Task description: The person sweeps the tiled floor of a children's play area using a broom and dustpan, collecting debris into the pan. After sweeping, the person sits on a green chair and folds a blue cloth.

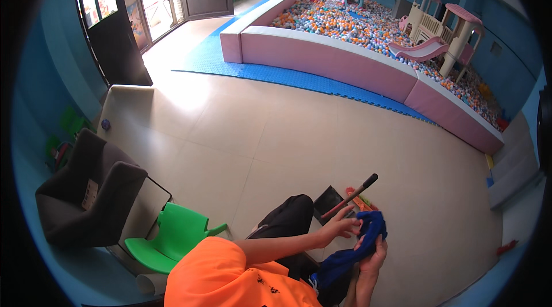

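A dark blue cloth item (374, 225), bunched in a loop at its upper end, hangs down toward my lap. My right hand (374, 254) is closed around its right side. My left hand (345, 226) reaches across from the left, fingers apart, its fingertips at the cloth's left edge; whether they touch it I cannot tell. The cloth's lower part (333, 267) lies over my dark trousers beside my orange shirt. Just beyond my hands, on the floor, are a black dustpan (328, 201) and a dark-ended handle (368, 182) slanting over it.
Small orange and red pieces (357, 196) lie near the dustpan. To my left stand a green child's chair (178, 232) and a dark grey armchair (92, 192). A pink padded wall (328, 56) bounds a ball pit ahead, with blue mats (276, 77) along it. A red object (506, 248) lies far right.
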{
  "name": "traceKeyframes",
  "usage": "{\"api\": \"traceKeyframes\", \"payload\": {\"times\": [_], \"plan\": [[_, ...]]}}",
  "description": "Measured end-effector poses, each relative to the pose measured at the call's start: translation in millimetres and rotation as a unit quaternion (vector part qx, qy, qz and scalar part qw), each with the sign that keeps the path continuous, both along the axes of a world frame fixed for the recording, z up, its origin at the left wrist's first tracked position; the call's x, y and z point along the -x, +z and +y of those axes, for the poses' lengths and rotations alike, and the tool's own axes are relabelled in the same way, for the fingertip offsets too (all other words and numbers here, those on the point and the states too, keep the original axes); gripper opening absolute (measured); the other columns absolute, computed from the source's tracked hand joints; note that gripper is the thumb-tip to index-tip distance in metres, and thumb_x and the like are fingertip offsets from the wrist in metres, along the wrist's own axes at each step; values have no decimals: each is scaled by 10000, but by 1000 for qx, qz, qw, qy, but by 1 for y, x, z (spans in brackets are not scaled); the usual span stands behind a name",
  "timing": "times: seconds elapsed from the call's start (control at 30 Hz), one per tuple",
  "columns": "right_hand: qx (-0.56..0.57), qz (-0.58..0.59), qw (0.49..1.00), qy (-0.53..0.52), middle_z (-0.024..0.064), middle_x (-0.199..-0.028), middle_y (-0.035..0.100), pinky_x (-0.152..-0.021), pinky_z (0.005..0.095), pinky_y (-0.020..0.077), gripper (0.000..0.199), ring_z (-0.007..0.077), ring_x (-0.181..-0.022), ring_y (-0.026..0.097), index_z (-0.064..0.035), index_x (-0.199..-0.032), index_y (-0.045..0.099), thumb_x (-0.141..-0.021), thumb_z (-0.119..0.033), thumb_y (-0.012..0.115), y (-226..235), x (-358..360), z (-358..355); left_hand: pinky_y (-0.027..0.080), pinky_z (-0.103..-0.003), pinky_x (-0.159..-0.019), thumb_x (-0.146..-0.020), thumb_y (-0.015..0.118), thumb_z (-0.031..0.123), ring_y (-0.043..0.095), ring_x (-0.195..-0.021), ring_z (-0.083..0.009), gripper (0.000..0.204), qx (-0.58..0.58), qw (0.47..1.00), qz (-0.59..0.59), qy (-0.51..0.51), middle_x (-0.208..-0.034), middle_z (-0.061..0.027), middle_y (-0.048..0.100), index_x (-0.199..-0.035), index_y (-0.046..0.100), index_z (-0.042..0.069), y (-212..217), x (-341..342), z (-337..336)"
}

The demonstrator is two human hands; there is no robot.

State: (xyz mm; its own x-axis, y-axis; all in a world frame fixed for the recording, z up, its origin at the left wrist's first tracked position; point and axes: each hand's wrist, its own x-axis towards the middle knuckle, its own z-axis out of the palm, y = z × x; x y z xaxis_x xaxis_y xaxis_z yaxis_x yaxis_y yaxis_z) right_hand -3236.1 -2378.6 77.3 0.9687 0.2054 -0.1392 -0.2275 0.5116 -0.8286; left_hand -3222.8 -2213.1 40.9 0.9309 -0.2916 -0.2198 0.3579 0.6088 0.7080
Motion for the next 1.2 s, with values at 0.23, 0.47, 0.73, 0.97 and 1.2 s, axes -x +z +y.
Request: {"api": "traceKeyframes", "payload": {"times": [0.23,0.47,0.73,0.97,1.2], "plan": [[-38,-44,997,-57,203,-1106,572,-908,407,459,426,308,-1013,577,35,-1290,369,-931,-166,481,0,-16,8,418,-297,-907,-847,639,296,529,-1060,-169,666,-122,982,-128,-61,-1209,-124,530,-1379,326,46,-21,22,-8],[232,-124,961,81,109,-1120,605,-902,295,434,291,167,-982,574,23,-1183,518,-930,-118,495,-12,-21,15,473,-301,-779,-757,737,295,588,-913,-153,616,-321,918,-228,-38,-993,-103,619,-1230,468,6,-14,20,-2],[213,-80,968,108,54,-1042,605,-850,261,432,260,112,-926,549,36,-1121,566,-896,-86,519,-26,-19,17,481,-297,-636,-856,608,318,611,-713,-131,370,-360,914,-187,-8,-782,-89,646,-1047,597,1,-8,24,10],[121,7,991,51,71,-1030,614,-848,272,445,274,143,-917,577,50,-1137,549,-888,-61,522,-28,-13,12,477,-303,-643,-858,594,312,608,-697,-153,366,-288,947,-139,24,-766,-117,638,-1012,612,-20,-24,24,6],[49,-8,999,7,107,-1004,630,-838,311,474,250,193,-887,614,43,-1102,561,-867,-39,529,-1,-10,27,473,-362,-600,-832,604,289,630,-653,-296,318,-387,878,-269,92,-717,-194,621,-913,638,-17,-2,18,11]]}}
